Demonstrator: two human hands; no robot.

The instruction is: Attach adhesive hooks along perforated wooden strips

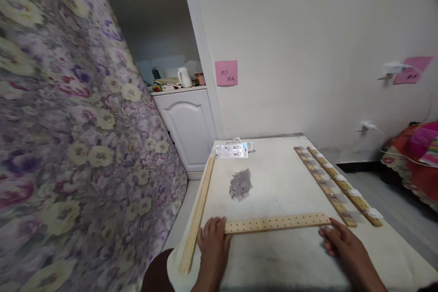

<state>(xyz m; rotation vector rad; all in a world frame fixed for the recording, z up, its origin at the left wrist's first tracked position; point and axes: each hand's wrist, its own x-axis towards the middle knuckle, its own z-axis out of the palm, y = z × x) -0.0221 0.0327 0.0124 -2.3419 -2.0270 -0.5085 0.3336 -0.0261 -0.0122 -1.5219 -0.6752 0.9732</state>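
A pale wooden strip with two rows of small holes (278,223) lies crosswise near the front of the table. My left hand (212,239) is closed over its left end, fingers bent. At the other end, my right hand (342,237) pinches the tip, its remaining fingers curled under. Beside my left hand, a second perforated wooden strip (198,216) runs along the table's left edge. Beyond the held strip sits a small heap of clear plastic packets (241,185); what is inside is too small to tell.
Two wooden strips (325,185) (345,185) carrying packets and white round pieces lie on the table's right side. At the back left is a clear blister pack (231,150). The white-covered table (273,173) meets the wall; a floral curtain (85,146) hangs left.
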